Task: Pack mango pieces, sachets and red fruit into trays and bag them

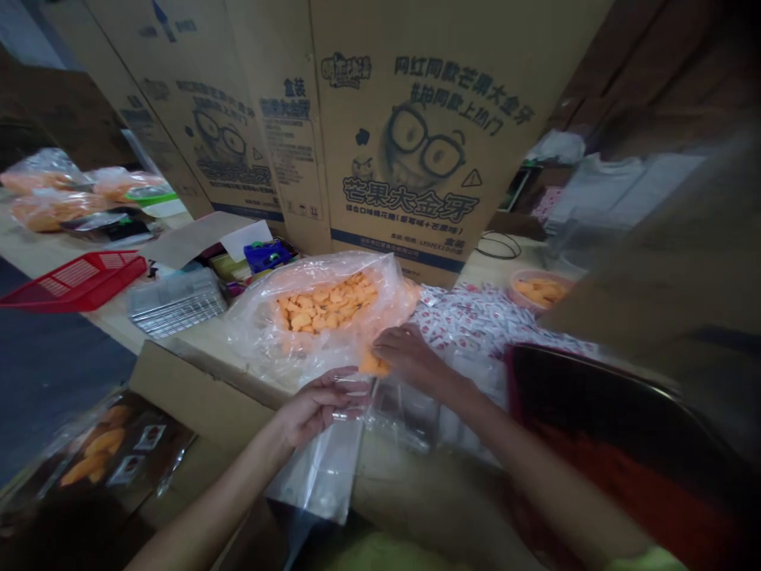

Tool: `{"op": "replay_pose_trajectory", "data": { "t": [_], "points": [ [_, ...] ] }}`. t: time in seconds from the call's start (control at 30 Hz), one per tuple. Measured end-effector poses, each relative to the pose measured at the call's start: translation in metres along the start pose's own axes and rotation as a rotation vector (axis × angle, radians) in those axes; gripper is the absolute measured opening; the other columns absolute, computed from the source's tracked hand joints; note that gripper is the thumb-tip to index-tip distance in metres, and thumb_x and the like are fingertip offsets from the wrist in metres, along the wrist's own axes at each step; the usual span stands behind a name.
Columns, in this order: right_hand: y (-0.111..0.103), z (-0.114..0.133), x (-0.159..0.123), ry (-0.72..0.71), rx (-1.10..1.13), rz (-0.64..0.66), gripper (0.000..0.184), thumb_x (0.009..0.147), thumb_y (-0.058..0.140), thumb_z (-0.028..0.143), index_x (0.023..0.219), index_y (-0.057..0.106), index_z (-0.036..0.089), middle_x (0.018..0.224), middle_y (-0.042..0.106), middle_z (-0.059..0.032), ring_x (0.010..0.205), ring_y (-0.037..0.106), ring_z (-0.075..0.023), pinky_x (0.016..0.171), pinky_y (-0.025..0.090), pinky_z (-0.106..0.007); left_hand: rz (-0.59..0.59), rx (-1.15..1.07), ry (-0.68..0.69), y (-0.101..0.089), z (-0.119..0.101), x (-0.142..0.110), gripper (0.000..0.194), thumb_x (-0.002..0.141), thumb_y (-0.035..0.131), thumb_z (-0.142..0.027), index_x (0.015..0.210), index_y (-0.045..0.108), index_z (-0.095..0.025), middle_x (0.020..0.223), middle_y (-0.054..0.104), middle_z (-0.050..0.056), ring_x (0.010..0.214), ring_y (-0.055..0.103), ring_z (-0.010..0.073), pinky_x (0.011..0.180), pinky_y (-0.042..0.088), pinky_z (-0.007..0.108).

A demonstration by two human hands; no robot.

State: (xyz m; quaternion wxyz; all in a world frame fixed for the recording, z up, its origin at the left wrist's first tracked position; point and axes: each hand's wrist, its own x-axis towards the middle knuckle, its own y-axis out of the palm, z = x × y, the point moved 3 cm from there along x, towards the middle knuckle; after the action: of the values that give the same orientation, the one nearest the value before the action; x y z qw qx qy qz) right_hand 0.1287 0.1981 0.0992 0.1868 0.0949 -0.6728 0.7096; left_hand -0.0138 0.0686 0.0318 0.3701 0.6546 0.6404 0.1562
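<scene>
My left hand [321, 406] is closed on the edge of a clear plastic tray [355, 400], whose outline is faint. My right hand [410, 355], slightly blurred, is bent around orange pieces [373, 365] just above that tray. Behind both hands an open clear plastic bag [255, 321] lies spread out, with a heap of orange pieces [326, 303] inside. More clear plastic trays [407, 416] sit below my right hand. To its right spreads a pile of small white printed sachets [476, 313].
Tall printed cartons [410, 159] stand behind the bag. On the left are a red basket [89, 281], stacked clear trays [178, 301] and an open carton [202, 396] holding packed trays. A dark tub [594, 396] and a bowl of orange pieces [538, 289] are at right.
</scene>
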Motion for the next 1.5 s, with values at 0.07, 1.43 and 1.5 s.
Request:
{"op": "replay_pose_trajectory", "data": {
  "t": [0.07, 1.43, 1.5],
  "points": [
    [-0.009, 0.001, -0.012, 0.04, -0.027, -0.015, 0.009, 0.088, 0.055, 0.021, 0.095, 0.062, 0.02, 0.099, 0.064, -0.0062, 0.097, 0.051, -0.0198, 0.087, 0.027, -0.037, 0.015, 0.013, -0.017, 0.006, 0.005, 0.004, 0.056, 0.067, 0.064, 0.001, 0.12, 0.052, -0.014, 0.113, 0.065, 0.016, 0.106, 0.061, 0.03, 0.094, 0.044, 0.042],
    [-0.01, -0.207, -0.125, 1.2, -0.129, 0.379, 0.028, 0.074, 0.065, 0.024, 0.099, 0.065, 0.01, 0.096, 0.066, -0.0122, 0.088, 0.061, -0.0215, 0.07, 0.043, -0.024, 0.295, 0.044, -0.095, 0.068, 0.043, 0.103, 0.052, 0.069, 0.054, 0.008, 0.112, 0.062, -0.02, 0.137, 0.05, 0.009, 0.128, 0.042, 0.0303, 0.101, 0.038, 0.053],
    [-0.018, -0.208, -0.124, 1.183, -0.14, 0.333, 0.026, 0.081, 0.057, 0.022, 0.102, 0.064, 0.009, 0.103, 0.064, -0.0146, 0.092, 0.059, -0.0227, 0.071, 0.043, -0.025, 0.307, 0.037, -0.098, 0.068, 0.043, 0.11, 0.056, 0.067, 0.053, 0.009, 0.114, 0.061, -0.02, 0.138, 0.049, 0.009, 0.128, 0.042, 0.0305, 0.101, 0.037, 0.054]
  ]
}}
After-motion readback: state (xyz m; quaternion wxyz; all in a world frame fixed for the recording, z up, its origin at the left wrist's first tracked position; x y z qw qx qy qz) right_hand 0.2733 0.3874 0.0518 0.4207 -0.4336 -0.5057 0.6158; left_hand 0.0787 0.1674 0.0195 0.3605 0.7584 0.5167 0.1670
